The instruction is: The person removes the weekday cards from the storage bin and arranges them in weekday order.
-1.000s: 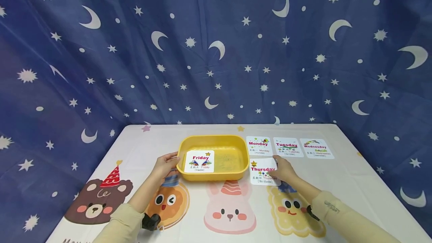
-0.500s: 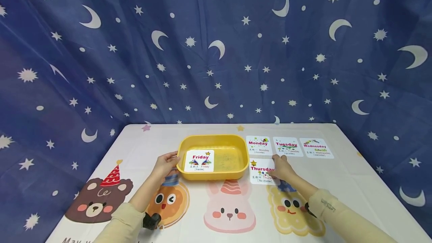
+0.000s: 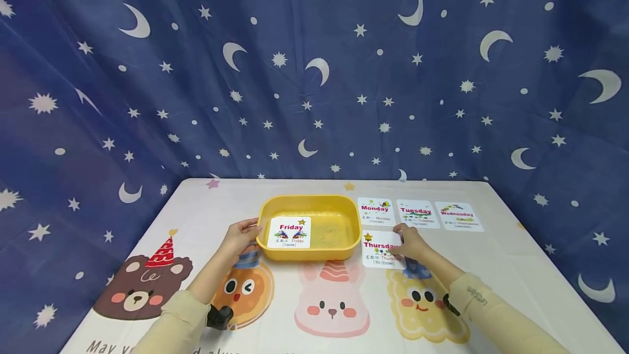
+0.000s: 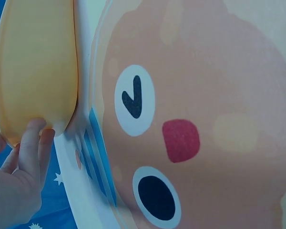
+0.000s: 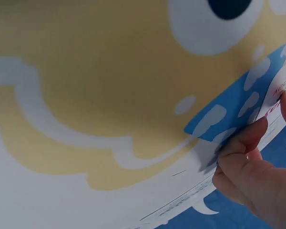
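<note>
Virtually unmoved from a second ago, your left hand (image 3: 238,238) grips the yellow tray (image 3: 314,255); your right hand (image 3: 414,245) pinches the Thursday card (image 3: 375,252) beside it, just nearer you than the Monday card (image 3: 375,213).

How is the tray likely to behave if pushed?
The tray would probably slide rather than tip, being wide and low. Looking smooth, it may feel slippery. The Friday card lying inside might shift.

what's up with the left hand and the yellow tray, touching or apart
Touching: the left wrist view shows the left hand with its fingertips against the outside of the yellow tray, at one end.
</note>
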`<state>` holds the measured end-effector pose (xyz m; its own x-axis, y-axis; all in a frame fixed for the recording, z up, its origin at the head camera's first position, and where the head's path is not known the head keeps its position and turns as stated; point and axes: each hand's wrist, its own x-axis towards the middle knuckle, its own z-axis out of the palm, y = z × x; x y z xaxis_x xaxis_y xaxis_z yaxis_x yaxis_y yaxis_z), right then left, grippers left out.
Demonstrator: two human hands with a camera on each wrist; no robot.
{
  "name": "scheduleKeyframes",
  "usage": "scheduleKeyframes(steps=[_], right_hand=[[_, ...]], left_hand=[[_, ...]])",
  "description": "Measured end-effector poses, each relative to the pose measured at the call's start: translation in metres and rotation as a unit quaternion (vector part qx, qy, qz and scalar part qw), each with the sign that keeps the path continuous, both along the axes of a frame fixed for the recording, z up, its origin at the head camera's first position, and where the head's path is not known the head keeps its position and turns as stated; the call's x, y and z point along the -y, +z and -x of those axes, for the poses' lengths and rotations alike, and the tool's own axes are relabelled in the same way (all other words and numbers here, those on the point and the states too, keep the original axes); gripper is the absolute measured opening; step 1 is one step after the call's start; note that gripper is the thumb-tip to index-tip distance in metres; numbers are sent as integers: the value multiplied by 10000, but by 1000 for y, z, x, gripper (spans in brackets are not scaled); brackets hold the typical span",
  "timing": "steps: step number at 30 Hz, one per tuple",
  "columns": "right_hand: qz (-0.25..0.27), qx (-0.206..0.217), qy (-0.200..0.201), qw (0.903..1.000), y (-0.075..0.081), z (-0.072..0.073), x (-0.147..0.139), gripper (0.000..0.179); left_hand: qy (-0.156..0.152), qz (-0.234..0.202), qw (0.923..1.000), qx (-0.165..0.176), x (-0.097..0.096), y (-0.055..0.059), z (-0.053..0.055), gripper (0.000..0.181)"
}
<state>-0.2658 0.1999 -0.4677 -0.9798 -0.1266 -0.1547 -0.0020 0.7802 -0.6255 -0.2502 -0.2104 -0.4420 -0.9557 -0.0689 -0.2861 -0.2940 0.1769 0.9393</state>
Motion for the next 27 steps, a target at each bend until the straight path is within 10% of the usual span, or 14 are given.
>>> scheduleKeyframes(steps=[12, 27], right_hand=[[1411, 768, -318, 9865, 12, 7, -15, 51], [2251, -146, -53, 9742, 66, 29, 51, 29]], left_hand=[[20, 104, 9999, -7, 0, 4, 0, 44], [38, 6, 10000, 34, -3, 2, 3, 42]])
